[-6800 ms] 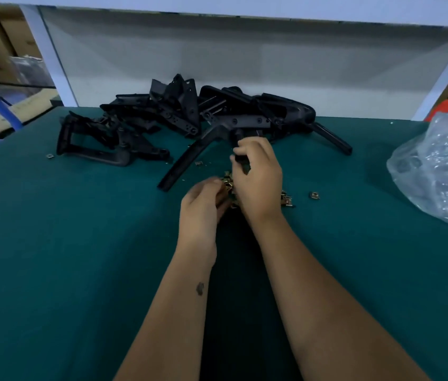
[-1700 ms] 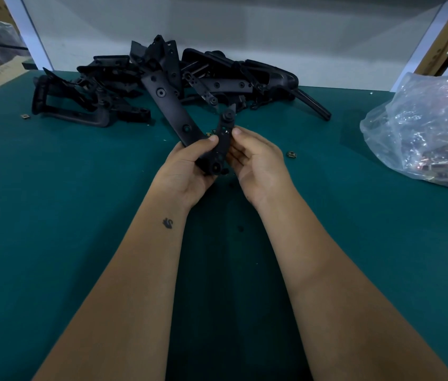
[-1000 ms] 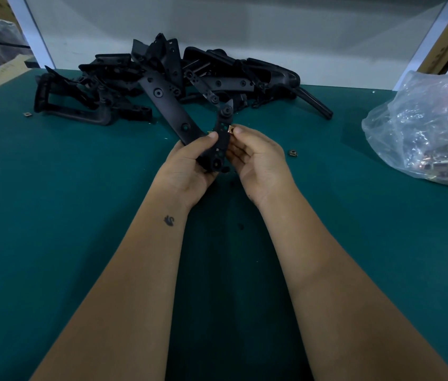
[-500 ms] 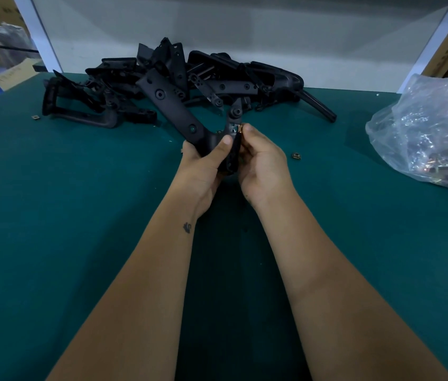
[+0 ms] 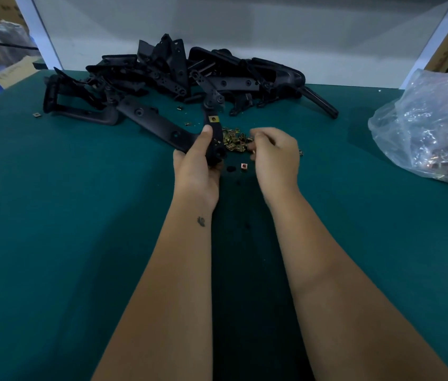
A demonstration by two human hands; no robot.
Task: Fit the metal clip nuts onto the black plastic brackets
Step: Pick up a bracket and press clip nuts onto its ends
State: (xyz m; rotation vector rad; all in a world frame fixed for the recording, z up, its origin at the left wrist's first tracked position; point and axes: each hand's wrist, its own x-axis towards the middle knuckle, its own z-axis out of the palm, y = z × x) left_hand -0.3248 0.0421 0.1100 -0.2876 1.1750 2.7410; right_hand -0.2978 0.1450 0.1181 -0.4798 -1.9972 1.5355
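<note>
The fingertips of the right hand (image 5: 273, 155) are turned away from the camera and blurred, so whether they pinch a nut cannot be told; the fingers curl down into the small heap of metal clip nuts (image 5: 235, 140) on the green tabletop (image 5: 66, 215), and part of that heap is hidden behind the knuckles; the heap's single pieces are too small to separate. The left hand (image 5: 198, 163) grips a black plastic bracket (image 5: 162, 126) at its bend, thumb laid up along the front and fingers wrapped behind, out of sight; one arm of the bracket runs up and left, low over the tabletop, the other stands up just above the thumb and carries a fitted clip nut (image 5: 213, 119), brass-coloured with a dark hole; the bracket's lower end is covered by the palm. A loose clip nut (image 5: 244, 166) lies between the two hands, apart from the heap; another stray nut (image 5: 36, 114) lies far left. Behind, a pile of black brackets (image 5: 190, 75) overlaps so thickly that single parts are hard to trace. At the right edge a clear plastic bag (image 5: 431, 125) is cut off by the frame, its contents dim. Both forearms reach forward from the bottom edge, nearly parallel, wrists well apart.
</note>
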